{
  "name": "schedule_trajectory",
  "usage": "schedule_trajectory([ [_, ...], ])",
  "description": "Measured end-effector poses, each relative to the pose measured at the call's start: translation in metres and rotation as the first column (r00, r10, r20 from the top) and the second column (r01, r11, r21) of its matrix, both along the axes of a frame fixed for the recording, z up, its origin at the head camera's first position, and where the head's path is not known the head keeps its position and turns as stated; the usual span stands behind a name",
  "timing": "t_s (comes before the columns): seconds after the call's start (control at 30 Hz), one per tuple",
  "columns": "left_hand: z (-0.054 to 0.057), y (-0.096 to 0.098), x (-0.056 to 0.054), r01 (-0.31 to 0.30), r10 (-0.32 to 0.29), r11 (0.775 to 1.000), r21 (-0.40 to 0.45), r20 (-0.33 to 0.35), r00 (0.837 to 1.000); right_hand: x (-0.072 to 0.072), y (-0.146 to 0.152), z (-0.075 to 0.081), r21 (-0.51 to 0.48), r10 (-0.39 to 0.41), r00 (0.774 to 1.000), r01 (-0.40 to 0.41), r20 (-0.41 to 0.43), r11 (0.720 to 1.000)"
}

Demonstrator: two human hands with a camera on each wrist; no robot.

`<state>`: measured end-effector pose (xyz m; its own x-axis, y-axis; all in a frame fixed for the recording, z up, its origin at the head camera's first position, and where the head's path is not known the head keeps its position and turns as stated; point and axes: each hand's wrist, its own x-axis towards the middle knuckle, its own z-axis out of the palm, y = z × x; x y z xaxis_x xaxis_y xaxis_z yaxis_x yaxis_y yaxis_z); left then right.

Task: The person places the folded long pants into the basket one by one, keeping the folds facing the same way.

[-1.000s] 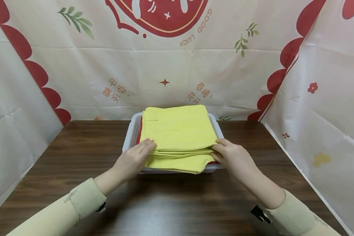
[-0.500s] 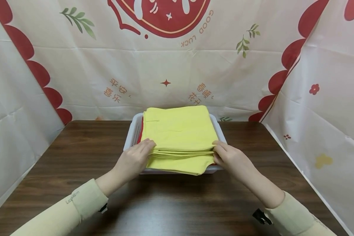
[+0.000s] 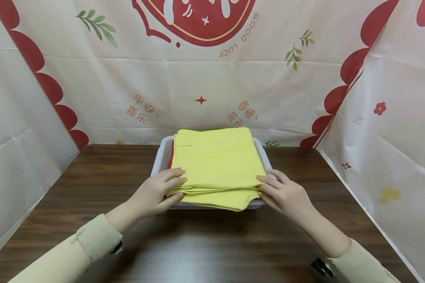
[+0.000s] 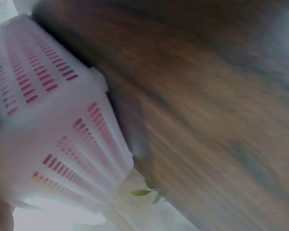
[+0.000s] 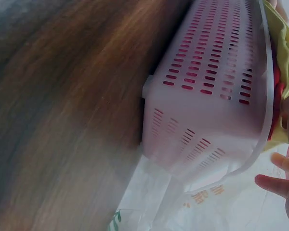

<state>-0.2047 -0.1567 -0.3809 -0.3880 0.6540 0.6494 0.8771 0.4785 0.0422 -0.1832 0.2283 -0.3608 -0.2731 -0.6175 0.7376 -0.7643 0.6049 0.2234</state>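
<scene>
A folded yellow garment [image 3: 216, 157] lies in several layers over the white perforated basket [image 3: 157, 159]. My left hand [image 3: 156, 194] is at the garment's near left corner, fingertips on its top layer and thumb lower at the front edge. On the near right corner, my right hand [image 3: 287, 192] touches the layers' edge with spread fingers. A strip of red cloth [image 3: 170, 155] shows under the yellow at the left. In the right wrist view, fingers [image 5: 274, 185] extend beside the basket rim. The left wrist view shows mostly the basket wall [image 4: 58, 115].
The basket stands near the back of a dark wooden table [image 3: 198, 243]. A white printed curtain [image 3: 177, 78] hangs behind it and along both sides. Table surface extends in front of the basket and to its left and right.
The garment's near fold has come down and lies flatter, its front layers closer together. The left hand's fingers have spread and its thumb now shows; the right hand's fingers have loosened.
</scene>
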Motion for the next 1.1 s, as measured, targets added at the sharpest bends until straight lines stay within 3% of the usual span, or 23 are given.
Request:
schedule_trajectory([
  [0.13,-0.003,-0.003,-0.002,0.027,-0.031,0.999,0.036,0.113,0.993,0.0,0.003,-0.004,-0.01,0.029,0.997,-0.029,0.067,1.0],
  [0.27,-0.003,-0.003,-0.004,0.041,-0.051,0.997,0.058,0.198,0.979,0.002,0.006,-0.01,-0.018,0.0,0.988,0.003,0.154,1.0],
  [0.53,0.003,-0.006,-0.005,0.052,-0.059,0.998,0.031,0.279,0.958,0.01,0.004,-0.023,-0.072,-0.075,0.978,0.09,0.197,0.993],
  [0.73,0.001,-0.002,-0.004,0.045,-0.049,0.999,0.019,0.243,0.969,0.014,-0.006,-0.026,0.001,-0.178,0.965,0.181,0.191,0.983],
  [1.1,-0.001,-0.003,-0.001,0.005,0.0,1.0,-0.022,0.195,0.981,0.015,-0.014,-0.035,-0.058,-0.154,0.966,0.169,0.208,0.984],
])
